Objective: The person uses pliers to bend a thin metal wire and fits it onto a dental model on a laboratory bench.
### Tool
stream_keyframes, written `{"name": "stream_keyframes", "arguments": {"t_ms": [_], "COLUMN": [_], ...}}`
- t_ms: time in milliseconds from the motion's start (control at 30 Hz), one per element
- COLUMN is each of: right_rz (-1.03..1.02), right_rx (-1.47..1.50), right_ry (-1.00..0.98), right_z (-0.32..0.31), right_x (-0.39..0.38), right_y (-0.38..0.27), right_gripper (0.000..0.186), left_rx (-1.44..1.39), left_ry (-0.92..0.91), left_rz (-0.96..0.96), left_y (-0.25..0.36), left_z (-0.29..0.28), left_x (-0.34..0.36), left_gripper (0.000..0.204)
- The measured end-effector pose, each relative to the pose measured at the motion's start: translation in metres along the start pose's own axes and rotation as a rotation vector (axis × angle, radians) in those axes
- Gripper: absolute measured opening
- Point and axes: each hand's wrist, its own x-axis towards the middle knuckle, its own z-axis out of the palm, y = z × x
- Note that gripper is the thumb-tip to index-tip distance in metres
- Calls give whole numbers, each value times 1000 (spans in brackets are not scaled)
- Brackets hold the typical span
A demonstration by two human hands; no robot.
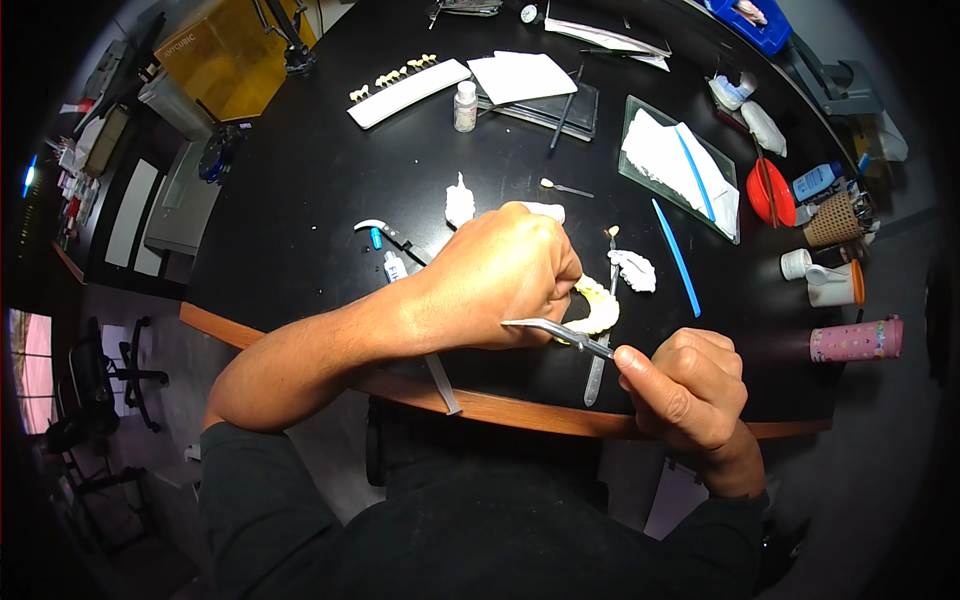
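Observation:
My left hand (510, 270) reaches across the table's front, its back turned up and its fingers curled. A pale yellow, horseshoe-shaped dental model (600, 308) sticks out from under those fingers and appears held by them; the hand hides the rest. My right hand (695, 385) is closed around a slim metal bent-tip instrument (560, 332), possibly tweezers. Its tip points left and overlaps my left wrist in the view; contact cannot be told. Beyond the model lie a crumpled white tissue (634, 271) and a small stick with a tooth-shaped tip (612, 233). A translucent-handled tool (594, 380) lies below.
A blue stick (677, 258) lies right of the hands. A glass slab (645, 190) holds white paper. Tooth shade samples on a white holder (410, 95) and a small bottle (465, 106) stand farther back. A red bowl (768, 192) and pink tumbler (857, 340) line the right.

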Motion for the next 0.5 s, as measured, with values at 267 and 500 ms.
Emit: {"name": "stream_keyframes", "arguments": {"t_ms": [267,500], "right_rz": [3,11], "right_rx": [-9,-33], "right_ry": [26,-2], "right_z": [2,-2], "right_x": [0,1], "right_y": [2,-1], "right_gripper": [44,44], "left_rx": [-28,-11], "left_ry": [-27,-25], "left_rz": [-42,-81], "left_y": [2,2], "left_z": [-2,-6], "left_x": [0,3], "left_gripper": [31,31]}}
